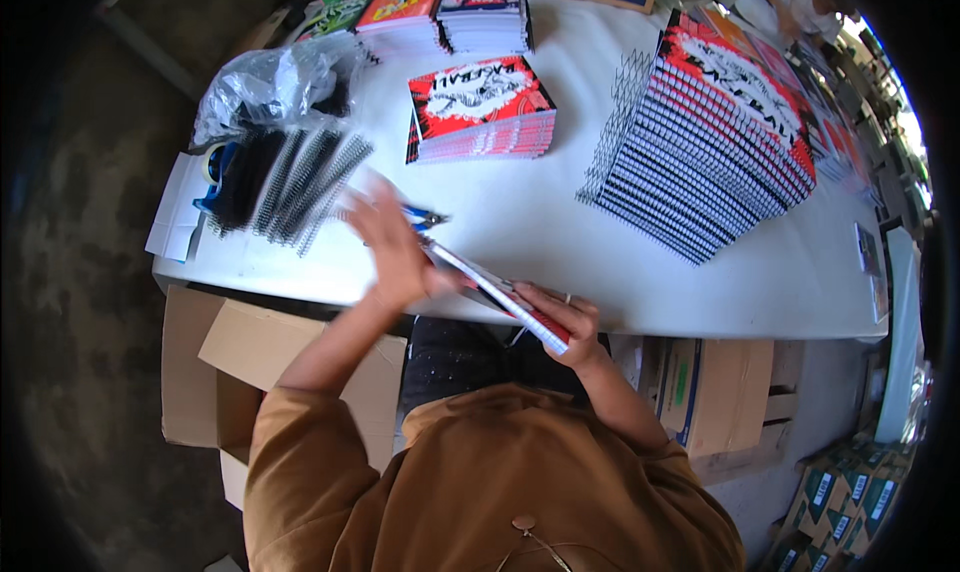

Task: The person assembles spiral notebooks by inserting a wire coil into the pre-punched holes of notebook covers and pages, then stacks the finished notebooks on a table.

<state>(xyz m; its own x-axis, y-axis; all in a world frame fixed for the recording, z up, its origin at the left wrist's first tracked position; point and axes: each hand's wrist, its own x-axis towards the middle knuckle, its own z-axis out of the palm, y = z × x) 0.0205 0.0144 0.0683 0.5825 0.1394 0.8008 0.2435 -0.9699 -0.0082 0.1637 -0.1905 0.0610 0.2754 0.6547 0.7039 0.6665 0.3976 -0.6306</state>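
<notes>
Over the table's front edge, my right hand (570, 322) grips the lower end of a thin notebook (500, 297) with a red cover, held slanted so its page edges face up. Beside the notebook's upper end is my left hand (385, 242), blurred by motion, with its fingers stretched out. Blue-handled pliers (428, 216) lie just behind that hand. Several black spiral wire bindings (305, 182) are to its left. Farther back, a stack of red, white and black booklets (485, 107) stands mid-table. How the left thumb meets the notebook is unclear.
A large fanned stack of wire-bound notebooks (700, 152) fills the table's right side. Clear plastic bags (275, 87) and a blue tape dispenser (213, 172) sit at left. More booklet piles (400, 22) stand at the back. Cardboard boxes (260, 342) flank my legs below the table.
</notes>
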